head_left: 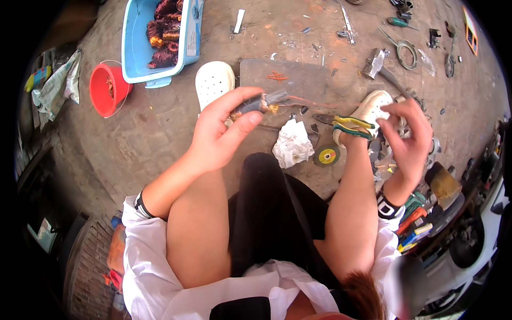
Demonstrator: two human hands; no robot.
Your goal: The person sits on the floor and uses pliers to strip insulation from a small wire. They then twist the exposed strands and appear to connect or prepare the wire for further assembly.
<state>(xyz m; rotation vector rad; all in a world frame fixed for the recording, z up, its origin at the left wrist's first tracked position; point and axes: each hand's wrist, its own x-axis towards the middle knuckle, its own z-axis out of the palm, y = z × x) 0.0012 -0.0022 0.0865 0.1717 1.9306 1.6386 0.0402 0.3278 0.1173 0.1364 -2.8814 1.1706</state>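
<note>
My left hand (pixel 226 125) grips a dark cylindrical part (pixel 253 105) with a metal end and bits of copper. A thin copper wire (pixel 309 103) runs from it toward my right hand (pixel 400 130), whose thumb and index finger are pinched, apparently on the wire. Pliers with yellow and green handles (pixel 353 121) lie by the white clog (pixel 372 108) on my right foot, below that hand. Between my hands on the floor are a crumpled white cloth or paper (pixel 292 143) and a yellow-centred disc (pixel 326 156). Short copper pieces (pixel 276 76) lie on a grey mat (pixel 256 69).
A blue tub (pixel 133 42) of wound copper coils and a red bucket (pixel 98 93) stand at left. A hammer (pixel 373 63), screwdriver (pixel 399 22) and other tools lie scattered upper right. Tools (pixel 416 224) and a white curved object (pixel 480 234) crowd the lower right. My other clog (pixel 213 82) is ahead.
</note>
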